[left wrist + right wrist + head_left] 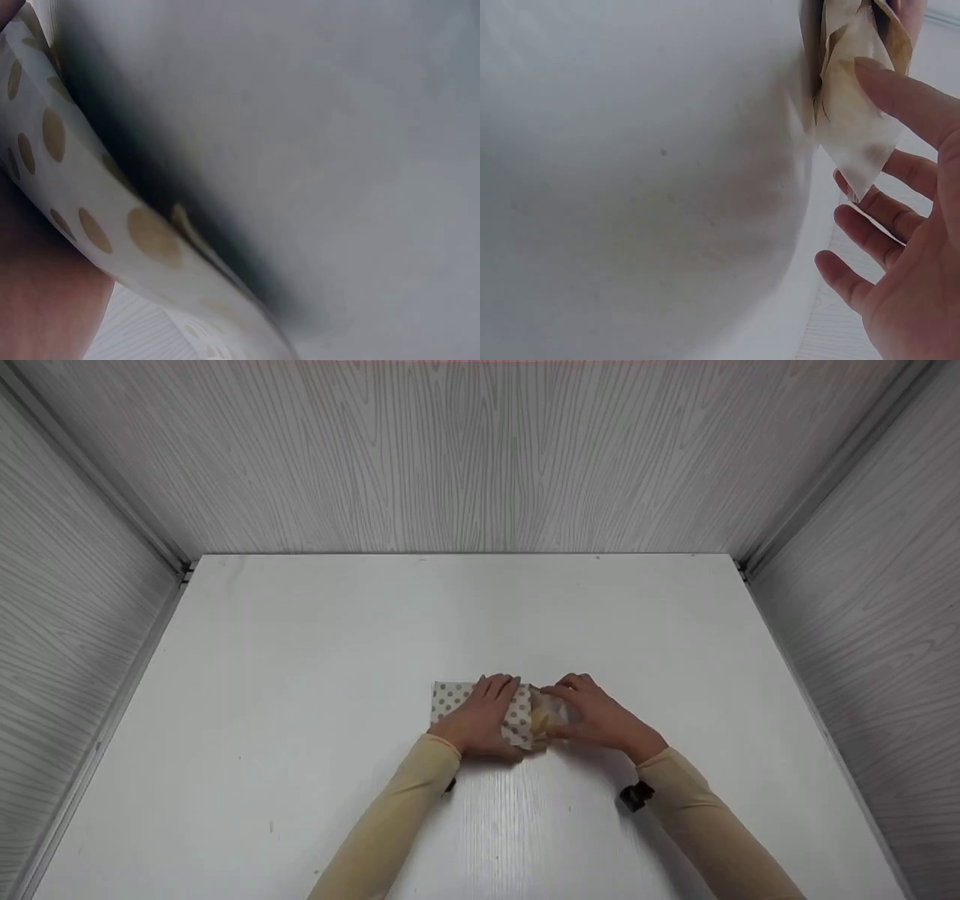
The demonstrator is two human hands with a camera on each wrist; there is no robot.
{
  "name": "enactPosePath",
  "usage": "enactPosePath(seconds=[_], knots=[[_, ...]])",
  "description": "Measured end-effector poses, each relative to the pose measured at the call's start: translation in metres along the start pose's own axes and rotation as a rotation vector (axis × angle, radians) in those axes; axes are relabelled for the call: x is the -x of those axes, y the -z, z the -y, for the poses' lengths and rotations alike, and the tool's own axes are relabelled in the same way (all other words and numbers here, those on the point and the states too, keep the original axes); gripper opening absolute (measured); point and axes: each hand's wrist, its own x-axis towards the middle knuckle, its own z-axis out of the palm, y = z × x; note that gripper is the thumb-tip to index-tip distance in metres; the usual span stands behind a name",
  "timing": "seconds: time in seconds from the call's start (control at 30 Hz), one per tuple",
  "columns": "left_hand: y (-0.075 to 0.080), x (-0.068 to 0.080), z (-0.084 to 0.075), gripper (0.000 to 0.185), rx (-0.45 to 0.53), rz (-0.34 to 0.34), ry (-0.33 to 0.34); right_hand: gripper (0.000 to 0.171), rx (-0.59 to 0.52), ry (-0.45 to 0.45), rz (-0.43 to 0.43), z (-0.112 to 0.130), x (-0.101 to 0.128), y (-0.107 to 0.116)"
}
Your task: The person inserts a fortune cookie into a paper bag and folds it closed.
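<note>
A white paper bag with tan polka dots (517, 718) lies on its side on the table. My left hand (481, 721) grips it across the middle, thumb along the near side and fingers over the top. At the bag's right end, a translucent plastic packet (859, 90) with something yellowish in it sits at the mouth. My right hand (598, 718) holds the packet between thumb and fingers, its other fingers spread behind it. How far the packet reaches into the bag is hidden. In the left wrist view, the bag's dotted side (82, 187) fills the left part.
A white tabletop (315, 660) spreads around the hands, with a few small specks on it. Grey wood-grain panels (465, 457) stand at the back and on both sides. A small black device (637, 796) is on the right wrist.
</note>
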Motion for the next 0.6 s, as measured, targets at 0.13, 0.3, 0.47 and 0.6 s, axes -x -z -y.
enactPosePath(seconds=[0.13, 0.3, 0.47, 0.6], knots=[[-0.001, 0.0, 0.0, 0.121, -0.012, 0.004, 0.007, 0.067, -0.005, 0.018, 0.015, 0.0, -0.002, -0.002], [-0.001, -0.001, 0.0, 0.12, -0.019, 0.005, 0.003, 0.067, 0.031, 0.035, 0.013, 0.003, -0.005, -0.004], [0.0, -0.001, -0.001, 0.119, -0.015, 0.009, 0.003, 0.063, 0.069, 0.016, -0.022, 0.009, -0.007, -0.005], [0.0, -0.002, -0.001, 0.119, -0.015, -0.002, -0.003, 0.062, 0.085, 0.012, -0.033, 0.013, -0.009, -0.008]])
